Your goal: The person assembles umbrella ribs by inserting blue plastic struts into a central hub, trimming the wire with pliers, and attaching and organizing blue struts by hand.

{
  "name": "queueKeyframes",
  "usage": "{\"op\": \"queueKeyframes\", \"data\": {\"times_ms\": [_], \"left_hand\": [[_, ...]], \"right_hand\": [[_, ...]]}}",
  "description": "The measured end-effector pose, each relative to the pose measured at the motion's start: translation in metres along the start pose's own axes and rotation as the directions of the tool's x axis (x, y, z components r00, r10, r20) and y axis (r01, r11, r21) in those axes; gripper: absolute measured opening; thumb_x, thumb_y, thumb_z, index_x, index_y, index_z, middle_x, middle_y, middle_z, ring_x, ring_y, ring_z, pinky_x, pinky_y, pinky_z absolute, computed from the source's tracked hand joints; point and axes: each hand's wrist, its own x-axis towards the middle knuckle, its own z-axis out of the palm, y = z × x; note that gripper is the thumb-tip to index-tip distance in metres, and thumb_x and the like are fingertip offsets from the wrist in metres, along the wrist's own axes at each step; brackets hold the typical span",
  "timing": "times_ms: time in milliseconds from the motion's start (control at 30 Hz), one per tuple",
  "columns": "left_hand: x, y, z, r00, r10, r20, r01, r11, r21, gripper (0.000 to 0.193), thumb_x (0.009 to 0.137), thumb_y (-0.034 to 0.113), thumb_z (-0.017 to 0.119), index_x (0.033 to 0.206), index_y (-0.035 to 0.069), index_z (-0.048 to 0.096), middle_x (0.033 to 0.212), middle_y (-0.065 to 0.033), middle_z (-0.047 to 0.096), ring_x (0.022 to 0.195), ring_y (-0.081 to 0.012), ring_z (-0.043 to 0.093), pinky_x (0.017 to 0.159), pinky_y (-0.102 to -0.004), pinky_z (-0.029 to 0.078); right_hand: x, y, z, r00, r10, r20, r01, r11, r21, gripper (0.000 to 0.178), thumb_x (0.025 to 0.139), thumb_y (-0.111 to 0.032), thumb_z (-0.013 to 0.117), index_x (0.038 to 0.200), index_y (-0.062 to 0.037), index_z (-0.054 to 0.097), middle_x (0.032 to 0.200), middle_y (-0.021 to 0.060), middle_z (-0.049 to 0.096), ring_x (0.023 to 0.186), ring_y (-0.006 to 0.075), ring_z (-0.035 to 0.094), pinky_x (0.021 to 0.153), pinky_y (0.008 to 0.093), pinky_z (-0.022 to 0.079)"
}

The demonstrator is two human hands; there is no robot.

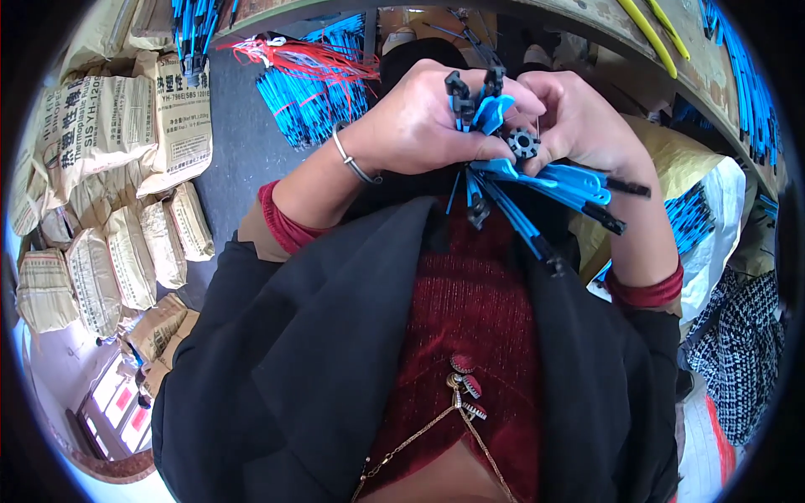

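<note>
Both my hands meet in front of my chest, close together. My left hand [417, 119] is closed around several blue plastic ribs [553, 186] with black end joints, which look like umbrella ribs. They fan out below and to the right of my fingers, and a few stick up past the thumb. A round black notched hub [522, 144] sits between the hands at the ribs' inner ends. My right hand [591, 126] pinches at the hub's right side, and a thin wire-like line [537, 126] shows by its fingertips. Exactly what those fingertips grip is partly hidden.
Bundles of blue ribs [306, 105] lie at the far left beneath red and white ties [302, 60]. Brown paper sacks [113, 126] stand along the left. A wooden bench [579, 18] with yellow curved pieces [650, 38] runs across the far right. More ribs [689, 216] rest in a white sack.
</note>
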Motion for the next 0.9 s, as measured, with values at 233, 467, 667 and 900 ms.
{"op": "queueKeyframes", "data": {"times_ms": [233, 467, 667, 900], "left_hand": [[0.004, -0.001, -0.015, 0.977, -0.065, 0.203, 0.056, 0.997, 0.047, 0.046, 0.060, -0.002, 0.076, 0.104, 0.000, 0.061, 0.096, -0.0095, 0.063, 0.089, -0.0181, 0.061, 0.080, -0.0292, 0.049], [0.023, 0.029, -0.028, 0.961, 0.182, 0.210, -0.261, 0.849, 0.459, 0.062, 0.060, 0.018, 0.077, 0.116, 0.006, 0.053, 0.112, -0.0125, 0.049, 0.102, -0.0234, 0.048, 0.088, -0.0339, 0.038], [0.031, 0.024, -0.035, 0.895, 0.262, 0.361, -0.394, 0.844, 0.365, 0.077, 0.060, 0.040, 0.075, 0.127, 0.014, 0.047, 0.130, -0.0173, 0.032, 0.120, -0.0346, 0.031, 0.099, -0.0444, 0.025], [-0.016, 0.007, -0.027, 0.982, -0.073, -0.175, 0.086, 0.994, 0.069, 0.047, 0.074, 0.017, 0.067, 0.114, -0.001, 0.052, 0.110, -0.0118, 0.055, 0.099, -0.0167, 0.054, 0.084, -0.0275, 0.044]], "right_hand": [[0.006, 0.000, 0.001, 0.989, 0.096, 0.111, -0.081, 0.988, -0.134, 0.052, 0.043, -0.005, 0.086, 0.086, -0.0041, 0.056, 0.077, -0.0016, 0.057, 0.076, 0.0067, 0.054, 0.069, 0.0231, 0.046], [0.005, 0.001, 0.014, 0.982, -0.189, 0.000, 0.182, 0.946, -0.270, 0.071, 0.052, -0.007, 0.080, 0.116, -0.0027, 0.050, 0.091, 0.0065, 0.058, 0.086, 0.0157, 0.056, 0.078, 0.0279, 0.045], [-0.003, -0.010, 0.023, 0.977, -0.199, 0.077, 0.212, 0.858, -0.468, 0.063, 0.054, -0.010, 0.079, 0.111, -0.0019, 0.052, 0.092, 0.0073, 0.059, 0.087, 0.0163, 0.056, 0.080, 0.0281, 0.044], [-0.007, 0.011, 0.019, 0.972, -0.138, -0.191, 0.112, 0.983, -0.145, 0.051, 0.058, 0.002, 0.072, 0.106, -0.0017, 0.055, 0.099, 0.0040, 0.059, 0.095, 0.0145, 0.054, 0.087, 0.0309, 0.042]]}}
